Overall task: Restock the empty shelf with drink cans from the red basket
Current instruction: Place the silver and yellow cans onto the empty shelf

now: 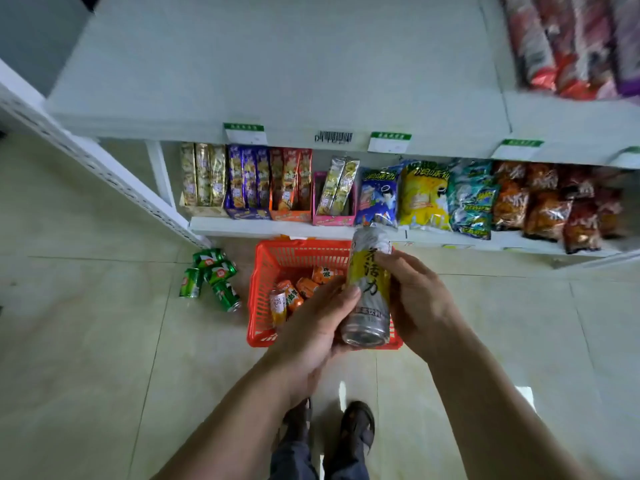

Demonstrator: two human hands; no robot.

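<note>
Both hands held one tall yellow-and-silver can [369,289] in the centre of the frame, over the red basket [277,261] on the floor. The left hand [311,327] cupped its lower end with the thumb laid across the label, while the right hand [415,299] wrapped the can's other side, its fingers curled up near the top. Held tilted between two palms like that, the can seemed to be getting turned or steadied, probably so it could go up onto the shelf label-out.

The empty shelf [277,64] filled the upper half of the frame, bare except for snack packets [571,43] at the upper right. It lay well above the basket, so each can needed a lift.

Inside the basket, about four orange cans [294,292] could be counted; the hands hid the rest. Four green cans [213,277] lay tumbled on the floor just left of the basket, outside it. The lower shelf [277,225] behind carried boxed snacks and crisp bags [422,195].
</note>
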